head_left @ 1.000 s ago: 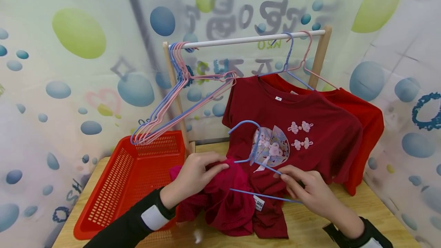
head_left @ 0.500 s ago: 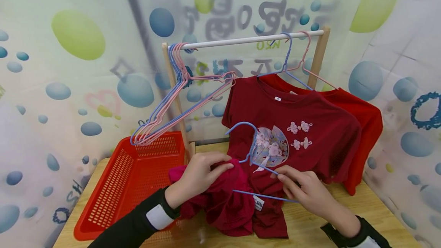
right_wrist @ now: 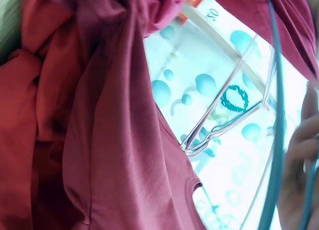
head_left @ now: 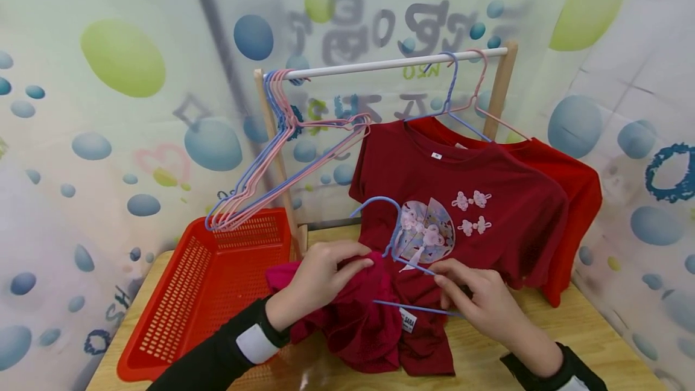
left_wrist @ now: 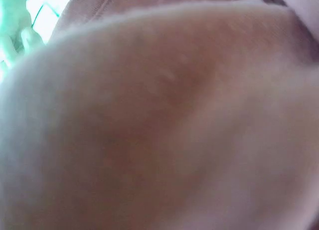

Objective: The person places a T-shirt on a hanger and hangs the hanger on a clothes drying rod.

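In the head view my left hand (head_left: 328, 276) pinches the edge of a crumpled magenta-red garment (head_left: 361, 333) between thumb and fingers. My right hand (head_left: 480, 300) grips one end of a light blue wire hanger (head_left: 407, 306), its hook upward. The hanger's left end goes in behind the garment's edge and is hidden by the cloth. A white label shows beside the garment's lower part. Blurred skin of the left hand (left_wrist: 149, 120) fills most of the left wrist view. In the right wrist view the blue hanger (right_wrist: 279, 115) runs past the right hand's fingers (right_wrist: 299, 150).
A dark red T-shirt (head_left: 510, 216) and a red top (head_left: 578, 210) hang at the right of a rack with a white rail (head_left: 374, 66). Several blue and pink hangers (head_left: 250, 180) hang at its left. An orange-red plastic basket (head_left: 163, 312) stands on the wooden table (head_left: 602, 349).
The hanger has shifted left, further in behind the magenta-red garment's edge, the right hand moving slightly with it. The left hand has moved a little right with the pinched cloth.
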Motion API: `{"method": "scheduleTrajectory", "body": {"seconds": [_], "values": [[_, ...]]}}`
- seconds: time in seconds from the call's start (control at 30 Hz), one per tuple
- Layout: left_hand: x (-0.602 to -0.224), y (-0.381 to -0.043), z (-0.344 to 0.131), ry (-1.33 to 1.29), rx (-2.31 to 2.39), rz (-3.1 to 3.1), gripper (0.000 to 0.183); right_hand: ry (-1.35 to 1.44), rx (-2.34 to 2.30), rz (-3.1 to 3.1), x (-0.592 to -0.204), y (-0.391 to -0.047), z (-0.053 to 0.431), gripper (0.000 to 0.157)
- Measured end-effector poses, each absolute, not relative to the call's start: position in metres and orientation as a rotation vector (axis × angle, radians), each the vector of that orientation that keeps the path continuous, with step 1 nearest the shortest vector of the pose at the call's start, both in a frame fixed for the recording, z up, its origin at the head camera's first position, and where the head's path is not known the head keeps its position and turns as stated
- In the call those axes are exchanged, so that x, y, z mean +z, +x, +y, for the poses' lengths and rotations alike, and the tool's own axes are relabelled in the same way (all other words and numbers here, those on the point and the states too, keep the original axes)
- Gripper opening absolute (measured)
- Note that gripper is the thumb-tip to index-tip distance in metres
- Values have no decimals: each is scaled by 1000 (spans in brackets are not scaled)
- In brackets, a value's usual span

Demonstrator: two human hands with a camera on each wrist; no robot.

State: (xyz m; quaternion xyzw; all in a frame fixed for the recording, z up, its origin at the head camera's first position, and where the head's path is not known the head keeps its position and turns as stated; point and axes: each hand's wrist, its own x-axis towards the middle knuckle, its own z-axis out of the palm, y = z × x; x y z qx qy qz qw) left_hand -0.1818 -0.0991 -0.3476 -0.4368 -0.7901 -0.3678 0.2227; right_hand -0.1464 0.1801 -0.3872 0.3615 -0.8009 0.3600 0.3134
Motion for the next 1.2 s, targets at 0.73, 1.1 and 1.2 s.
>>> {"method": "scheduleTrajectory", "body": {"seconds": [0.73, 1.1, 1.2], "values": [[-328, -175, -107, -755, -1265, -2076, 9, 635, 437, -2468, -468, -116, 58, 96], [-326, -175, -123, -649, -1424, -2029, 14, 631, 837, -2269, -462, -148, 102, 40], [-327, -174, -127, -626, -1441, -2021, 16, 591, 882, -2156, -457, -156, 120, 32]]}}
